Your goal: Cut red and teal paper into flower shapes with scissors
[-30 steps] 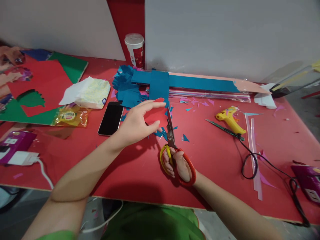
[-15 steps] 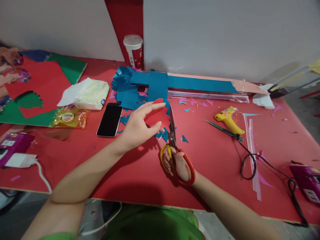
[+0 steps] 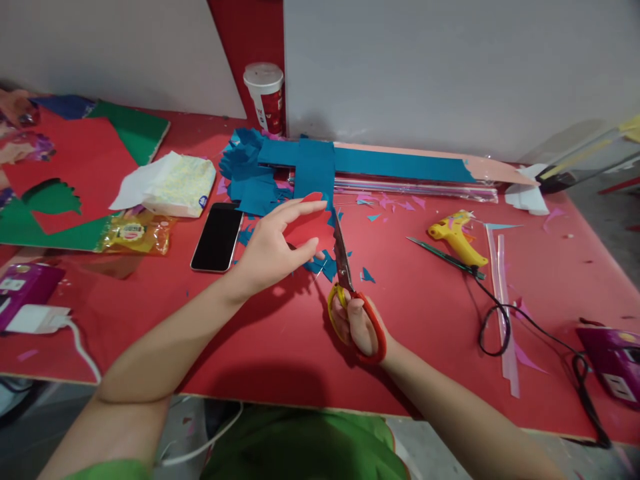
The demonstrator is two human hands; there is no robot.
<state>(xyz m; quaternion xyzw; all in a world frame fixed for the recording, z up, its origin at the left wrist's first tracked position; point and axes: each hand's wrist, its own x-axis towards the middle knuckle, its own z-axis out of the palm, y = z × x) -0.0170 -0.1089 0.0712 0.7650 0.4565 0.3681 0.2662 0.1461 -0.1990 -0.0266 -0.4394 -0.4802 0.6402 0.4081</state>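
My left hand (image 3: 280, 243) holds a piece of red paper (image 3: 313, 225) between thumb and fingers. The paper's right edge is jagged. In my right hand (image 3: 359, 323) is a pair of scissors (image 3: 345, 267) with one red and one yellow handle loop; thumb and fingers sit in the loops. The blades are close together and point away from me, along the jagged edge of the paper. Beneath the hands lie blue paper scraps (image 3: 323, 265). Just beyond the left fingertips is a wide blue paper strip (image 3: 314, 167).
A phone (image 3: 217, 237) lies left of my hands, with a tissue pack (image 3: 180, 183) beyond it. Back centre stands a lidded paper cup (image 3: 265, 100). To the right are a yellow glue gun (image 3: 457, 239), dark tweezers (image 3: 445, 257) and a black cord (image 3: 483, 333). Red sheet (image 3: 75, 150) sits far left.
The scissor blades have closed along the paper's edge, and the yellow handle loop has come nearer the red one. My left hand keeps its hold; the view has shifted slightly.
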